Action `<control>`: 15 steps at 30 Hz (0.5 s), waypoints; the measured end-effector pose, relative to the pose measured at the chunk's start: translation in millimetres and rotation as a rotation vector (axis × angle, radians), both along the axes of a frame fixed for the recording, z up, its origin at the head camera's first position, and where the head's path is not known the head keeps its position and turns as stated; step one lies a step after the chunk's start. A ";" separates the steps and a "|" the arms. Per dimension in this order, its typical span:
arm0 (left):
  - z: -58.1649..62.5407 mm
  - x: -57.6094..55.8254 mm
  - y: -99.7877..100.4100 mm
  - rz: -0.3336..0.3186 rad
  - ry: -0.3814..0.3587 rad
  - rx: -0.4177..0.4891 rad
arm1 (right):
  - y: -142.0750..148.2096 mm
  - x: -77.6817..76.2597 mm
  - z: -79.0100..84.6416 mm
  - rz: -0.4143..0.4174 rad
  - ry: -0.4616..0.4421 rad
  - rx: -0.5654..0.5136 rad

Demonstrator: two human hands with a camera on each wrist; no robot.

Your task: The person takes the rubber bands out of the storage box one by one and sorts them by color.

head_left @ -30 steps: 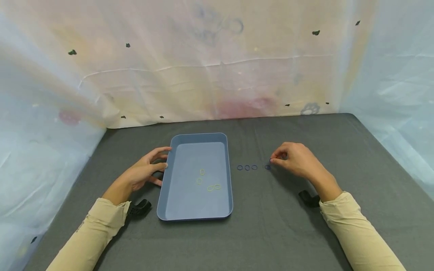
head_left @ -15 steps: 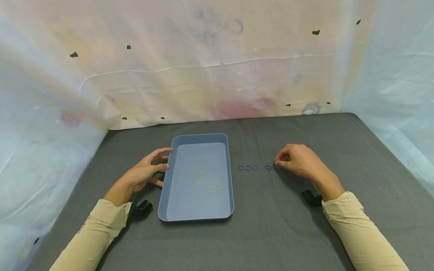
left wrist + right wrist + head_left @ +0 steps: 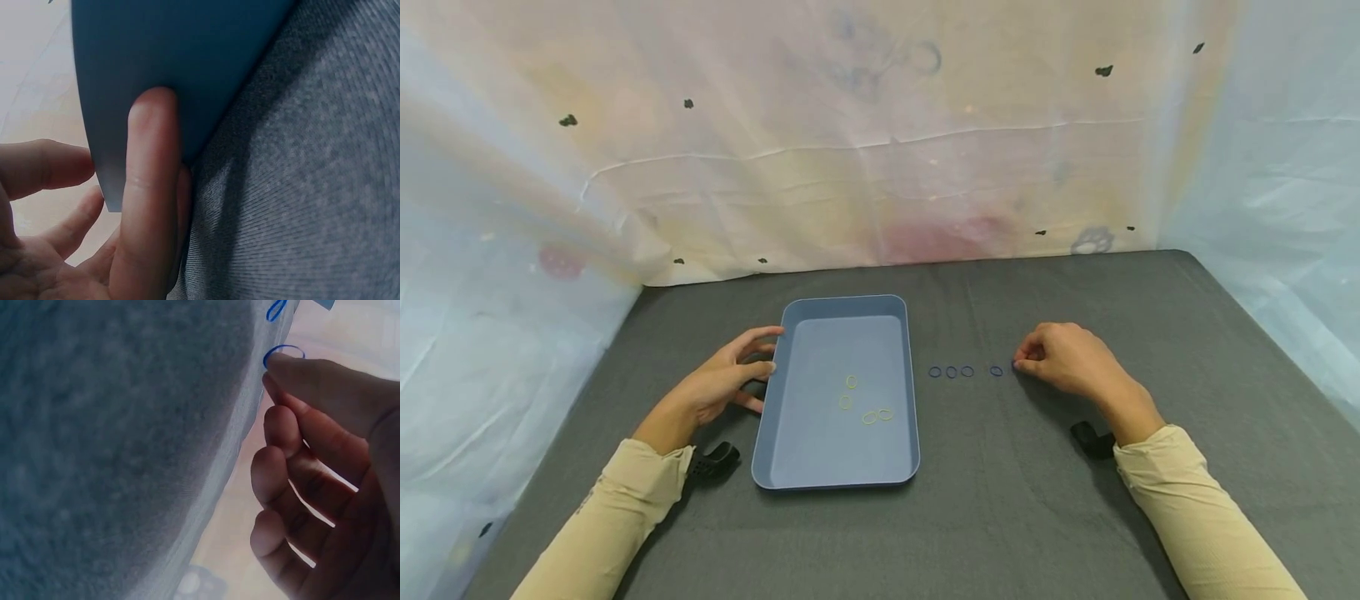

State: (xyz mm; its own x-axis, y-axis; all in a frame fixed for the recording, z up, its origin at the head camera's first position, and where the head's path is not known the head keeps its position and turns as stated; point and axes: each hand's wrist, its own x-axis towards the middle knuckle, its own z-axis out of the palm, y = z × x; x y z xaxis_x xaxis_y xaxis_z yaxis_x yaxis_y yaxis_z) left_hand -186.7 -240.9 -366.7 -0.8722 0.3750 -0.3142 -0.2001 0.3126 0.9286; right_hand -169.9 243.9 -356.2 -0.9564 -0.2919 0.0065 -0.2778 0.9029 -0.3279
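Observation:
In the head view my left hand (image 3: 718,379) is at the left side of a blue-grey tray (image 3: 762,450), its fairly straight fingers touching the wall. The left wrist view shows one finger flat against the outer wall of the tray (image 3: 187,56). Thin yellow rubber bands (image 3: 870,418), several of them, lie inside the tray. To its right, several blue rubber bands (image 3: 967,372) form a row on the cloth. My right hand (image 3: 1067,358), at the row's right end, pinches another blue rubber band (image 3: 294,346) between thumb and index finger; the other fingers are curled.
A dark grey cloth (image 3: 985,517) covers the table. Pale patterned sheeting (image 3: 880,192) hangs behind it and along both sides. Black straps (image 3: 1093,440) sit at both wrists.
My right hand has shifted slightly right with its blue rubber band, away from the rightmost band in the row, which is now fully visible. The left hand and tray stay put.

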 end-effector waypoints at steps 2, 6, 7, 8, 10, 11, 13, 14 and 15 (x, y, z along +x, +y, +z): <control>-0.3 0.4 -0.3 0.003 0.000 0.000 | 0.0 -0.5 -0.2 -0.001 -0.002 0.010; -0.5 1.0 -0.7 0.007 0.000 0.000 | -0.7 -0.8 -0.3 -0.001 -0.014 0.021; -0.4 1.2 -0.7 0.007 0.000 0.000 | -1.0 -1.0 -0.3 -0.001 -0.016 0.022; -0.3 1.1 -0.7 0.006 0.000 0.000 | -1.0 -1.0 -0.5 -0.003 -0.017 0.025; -0.1 1.1 -0.7 0.006 0.000 -0.002 | -0.8 -1.5 -1.0 -0.004 -0.018 0.027; 0.0 0.8 -0.7 0.004 0.000 -0.002 | -0.7 -1.7 -1.0 -0.004 -0.018 0.027; 0.1 0.6 -0.4 0.003 -0.001 -0.004 | -0.3 -2.0 -1.3 -0.003 -0.019 0.027; 0.1 0.4 -0.2 0.003 -0.001 -0.004 | -0.2 -1.8 -1.2 -0.003 -0.020 0.027; -0.1 0.3 0.0 0.004 0.000 -0.004 | 0.0 -1.8 -1.5 -0.003 -0.022 0.026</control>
State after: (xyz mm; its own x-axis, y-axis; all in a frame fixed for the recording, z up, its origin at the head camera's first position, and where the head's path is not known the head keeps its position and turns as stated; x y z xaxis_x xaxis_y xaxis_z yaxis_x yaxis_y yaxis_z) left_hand -186.4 -241.0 -366.8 -0.8733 0.3706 -0.3161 -0.2017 0.3157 0.9272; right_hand -171.7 244.0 -357.7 -0.9570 -0.2891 -0.0218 -0.2685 0.9121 -0.3099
